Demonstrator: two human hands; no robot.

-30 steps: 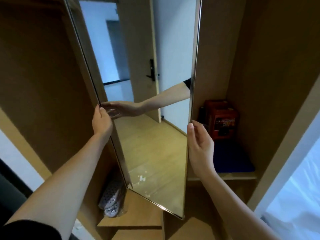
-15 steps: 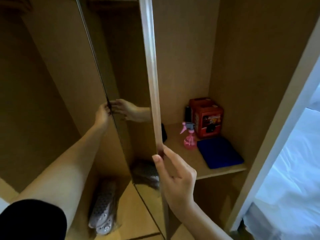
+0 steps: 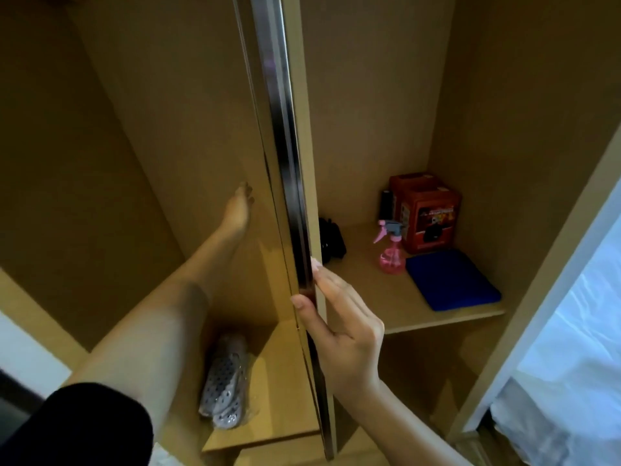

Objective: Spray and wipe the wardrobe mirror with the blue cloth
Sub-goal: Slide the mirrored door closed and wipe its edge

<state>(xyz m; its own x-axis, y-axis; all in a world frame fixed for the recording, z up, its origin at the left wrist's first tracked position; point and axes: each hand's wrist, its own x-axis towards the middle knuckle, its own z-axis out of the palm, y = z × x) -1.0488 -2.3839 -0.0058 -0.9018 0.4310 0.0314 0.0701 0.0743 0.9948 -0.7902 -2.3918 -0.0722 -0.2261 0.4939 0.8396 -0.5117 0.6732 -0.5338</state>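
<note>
One mirror, one spray bottle, one blue cloth, two hands

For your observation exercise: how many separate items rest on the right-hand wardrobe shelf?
4: a black item beside the mirror, a pink spray bottle, a red box behind it, a blue cloth in front. More may hide behind the box.

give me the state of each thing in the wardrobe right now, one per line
mirror panel: turned edge-on, glass not facing the camera
right hand: gripping the panel's edge
left hand: flat behind the panel
spray bottle: upright on shelf, untouched
blue cloth: folded flat on shelf
red box: closed, upright
slippers: bagged, lying below
</note>
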